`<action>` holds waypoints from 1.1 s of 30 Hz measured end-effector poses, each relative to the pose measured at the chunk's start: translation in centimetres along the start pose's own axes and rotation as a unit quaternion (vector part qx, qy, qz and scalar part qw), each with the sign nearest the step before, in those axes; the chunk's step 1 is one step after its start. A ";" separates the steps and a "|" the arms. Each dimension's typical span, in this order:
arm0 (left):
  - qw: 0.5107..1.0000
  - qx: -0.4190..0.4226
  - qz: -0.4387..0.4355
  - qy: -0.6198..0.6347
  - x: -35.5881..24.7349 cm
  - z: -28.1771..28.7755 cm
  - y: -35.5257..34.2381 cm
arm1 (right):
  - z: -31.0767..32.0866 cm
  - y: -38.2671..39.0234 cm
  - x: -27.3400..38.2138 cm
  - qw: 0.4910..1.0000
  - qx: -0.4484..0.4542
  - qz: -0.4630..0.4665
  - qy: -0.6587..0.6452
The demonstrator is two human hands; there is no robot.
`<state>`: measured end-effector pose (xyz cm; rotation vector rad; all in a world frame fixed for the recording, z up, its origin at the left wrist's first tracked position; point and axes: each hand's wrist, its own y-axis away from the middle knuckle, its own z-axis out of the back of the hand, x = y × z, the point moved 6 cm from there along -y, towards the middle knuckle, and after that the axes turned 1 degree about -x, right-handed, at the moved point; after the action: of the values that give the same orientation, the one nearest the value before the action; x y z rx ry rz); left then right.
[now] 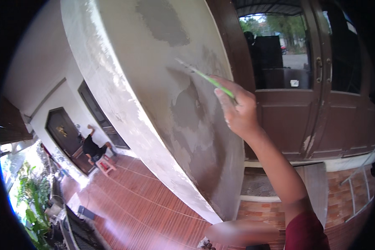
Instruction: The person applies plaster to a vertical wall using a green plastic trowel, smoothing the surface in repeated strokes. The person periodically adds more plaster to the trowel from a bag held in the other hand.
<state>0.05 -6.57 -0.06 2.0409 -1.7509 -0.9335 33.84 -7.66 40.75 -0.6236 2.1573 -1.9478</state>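
My right hand (240, 110) is raised against the wall, its fingers closed round a thin green scraper (212, 80) that shows nearly edge-on. The scraper's grey-smeared far end meets the beige wall face (154, 79), or comes very close to it. Darker grey patches of wet-looking filler (187, 110) spread over the wall below and beside the tool, and another grey patch (162, 21) sits higher up. Low in the picture, a skin-coloured blur (243, 232) seems to be my left hand or forearm; its fingers cannot be made out.
Brown double doors (285, 118) with glass panes stand to the right of the wall. At the far left, a person in black (91, 146) sits on a pink stool (106, 165), one arm raised to another wall. Red-brown flooring (141, 187) runs below; plants (31, 200) line the left.
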 end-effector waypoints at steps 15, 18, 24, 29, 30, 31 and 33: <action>0.998 -0.010 -0.063 0.026 -2.2 3.1 -0.8 | 0.1 7.6 1.5 0.992 0.073 0.104 0.018; 0.995 -0.018 -0.088 0.047 -1.5 3.1 -1.2 | -0.1 10.5 0.0 0.985 0.122 0.117 0.042; 0.982 0.003 -0.178 0.068 0.5 0.2 -4.2 | -3.3 15.5 -3.3 0.976 0.205 0.080 0.007; 0.963 -0.001 -0.187 0.192 3.9 -3.1 -7.9 | -3.5 20.9 -5.2 0.966 0.244 0.079 -0.034; 0.963 -0.011 -0.201 0.181 4.4 -3.6 -8.5 | -3.2 21.7 -5.5 0.959 0.267 0.091 -0.035; 0.962 -0.023 -0.213 0.172 5.1 -4.0 -8.9 | -2.5 22.2 -5.8 0.956 0.269 0.101 -0.055; 0.959 -0.050 -0.219 0.171 6.4 -4.6 -9.4 | -1.2 22.6 -6.1 0.946 0.299 0.101 -0.073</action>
<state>10.56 -11.55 -4.09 2.3975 -1.0764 -0.7018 34.48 -2.69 17.83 -0.3989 1.3645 -2.1942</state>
